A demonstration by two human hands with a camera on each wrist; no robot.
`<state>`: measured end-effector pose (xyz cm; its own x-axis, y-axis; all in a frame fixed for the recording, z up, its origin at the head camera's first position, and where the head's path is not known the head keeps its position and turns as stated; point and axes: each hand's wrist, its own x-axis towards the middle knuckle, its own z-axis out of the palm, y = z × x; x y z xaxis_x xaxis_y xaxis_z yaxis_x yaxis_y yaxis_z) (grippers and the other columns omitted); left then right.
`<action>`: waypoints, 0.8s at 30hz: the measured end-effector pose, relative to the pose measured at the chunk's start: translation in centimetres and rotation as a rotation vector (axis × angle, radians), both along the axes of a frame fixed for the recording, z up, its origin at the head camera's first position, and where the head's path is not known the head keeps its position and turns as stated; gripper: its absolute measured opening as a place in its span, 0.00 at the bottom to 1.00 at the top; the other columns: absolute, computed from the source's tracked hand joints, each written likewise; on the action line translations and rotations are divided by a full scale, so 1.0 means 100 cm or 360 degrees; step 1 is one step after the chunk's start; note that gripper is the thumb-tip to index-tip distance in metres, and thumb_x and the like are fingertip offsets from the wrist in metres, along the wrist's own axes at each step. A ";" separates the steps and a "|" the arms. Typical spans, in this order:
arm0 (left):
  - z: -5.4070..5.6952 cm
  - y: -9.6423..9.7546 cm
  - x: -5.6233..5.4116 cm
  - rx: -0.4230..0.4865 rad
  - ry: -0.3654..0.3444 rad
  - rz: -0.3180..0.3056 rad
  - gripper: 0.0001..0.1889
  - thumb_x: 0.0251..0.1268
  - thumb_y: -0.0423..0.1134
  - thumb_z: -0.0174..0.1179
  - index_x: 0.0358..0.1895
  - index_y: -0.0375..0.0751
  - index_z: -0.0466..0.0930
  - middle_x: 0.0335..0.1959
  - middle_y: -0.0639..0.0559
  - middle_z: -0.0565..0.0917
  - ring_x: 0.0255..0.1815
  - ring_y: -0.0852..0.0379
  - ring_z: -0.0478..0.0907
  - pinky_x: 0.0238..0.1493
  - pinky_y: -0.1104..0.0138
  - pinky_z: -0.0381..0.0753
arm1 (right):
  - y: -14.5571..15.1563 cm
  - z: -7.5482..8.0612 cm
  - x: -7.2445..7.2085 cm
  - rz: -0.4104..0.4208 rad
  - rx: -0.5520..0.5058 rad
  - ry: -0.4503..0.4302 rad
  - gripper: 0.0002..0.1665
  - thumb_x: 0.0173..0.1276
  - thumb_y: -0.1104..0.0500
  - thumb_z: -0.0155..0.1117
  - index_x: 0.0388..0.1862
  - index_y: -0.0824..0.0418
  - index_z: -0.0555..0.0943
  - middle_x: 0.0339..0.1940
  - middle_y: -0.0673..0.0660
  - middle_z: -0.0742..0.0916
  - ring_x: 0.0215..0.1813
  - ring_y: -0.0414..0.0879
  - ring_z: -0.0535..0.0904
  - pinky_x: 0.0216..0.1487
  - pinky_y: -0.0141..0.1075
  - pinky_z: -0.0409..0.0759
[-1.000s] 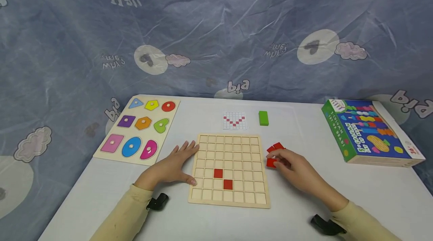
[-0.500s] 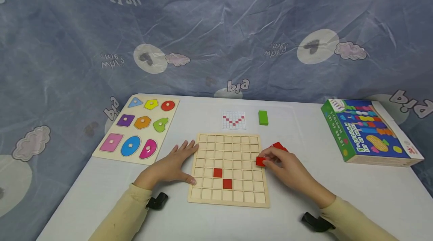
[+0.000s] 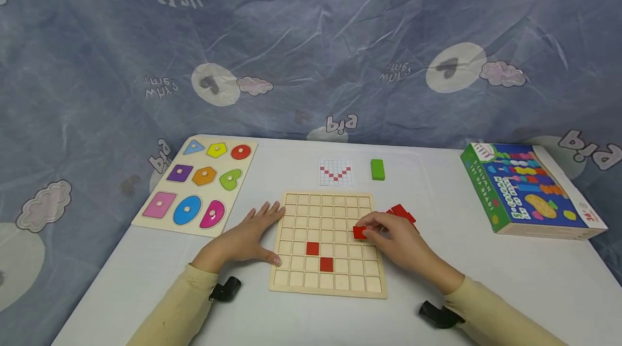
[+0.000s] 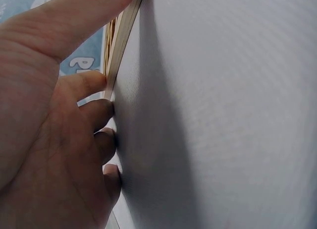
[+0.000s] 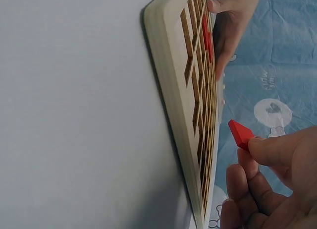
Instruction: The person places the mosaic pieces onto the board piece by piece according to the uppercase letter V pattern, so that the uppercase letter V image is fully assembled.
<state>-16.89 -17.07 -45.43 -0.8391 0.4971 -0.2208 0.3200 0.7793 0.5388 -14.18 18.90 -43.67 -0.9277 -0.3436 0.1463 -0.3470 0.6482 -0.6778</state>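
A wooden grid board (image 3: pixel 340 294) lies mid-table, with two red square tiles, an upper one (image 3: pixel 312 249) and a lower one (image 3: pixel 326 264), set in its cells on a diagonal. My right hand (image 3: pixel 396 241) pinches another red tile (image 3: pixel 359 232) between thumb and fingers above the board's right side; the right wrist view shows this tile (image 5: pixel 240 134) held clear of the grid. My left hand (image 3: pixel 245 238) rests at the board's left edge, fingers spread, thumb and index touching its side (image 4: pixel 121 45). More red tiles (image 3: pixel 400 211) lie right of the board, partly hidden behind my right hand.
Behind the board lie a small pattern card (image 3: pixel 335 173) with pink squares in a V and a green block (image 3: pixel 377 169). A shape puzzle board (image 3: pixel 196 187) is at the left. A bead-set box (image 3: pixel 534 189) stands at the right, near the table's edge.
My right hand has picked up a red tile from the group at the right and carried it left over the board. My left hand has stayed in place.
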 end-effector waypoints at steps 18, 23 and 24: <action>-0.003 0.000 -0.001 -0.0013 0.0019 -0.0013 0.64 0.40 0.55 0.83 0.82 0.45 0.53 0.84 0.47 0.49 0.84 0.46 0.37 0.82 0.49 0.35 | -0.036 -0.003 -0.006 0.0071 -0.0062 -0.0065 0.12 0.68 0.63 0.71 0.46 0.47 0.87 0.34 0.40 0.85 0.38 0.39 0.79 0.41 0.32 0.81; -0.002 0.000 -0.001 -0.0010 0.0018 -0.0018 0.64 0.40 0.55 0.83 0.82 0.45 0.53 0.84 0.46 0.48 0.84 0.45 0.37 0.82 0.48 0.36 | -0.046 -0.003 -0.009 0.0079 -0.0043 -0.0093 0.11 0.68 0.63 0.70 0.44 0.46 0.87 0.32 0.39 0.84 0.37 0.38 0.79 0.41 0.32 0.81; -0.002 0.000 -0.001 -0.0012 0.0020 -0.0017 0.64 0.40 0.55 0.83 0.82 0.45 0.53 0.84 0.46 0.48 0.84 0.45 0.37 0.82 0.49 0.36 | -0.048 -0.003 -0.010 0.0084 -0.0044 -0.0099 0.11 0.69 0.63 0.70 0.44 0.46 0.87 0.32 0.39 0.84 0.37 0.38 0.79 0.41 0.32 0.81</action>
<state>-16.96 -17.10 -45.63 -0.8365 0.5043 -0.2143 0.3348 0.7800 0.5286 -15.16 14.07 -43.94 -0.9160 -0.3887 0.0993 -0.3368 0.6109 -0.7164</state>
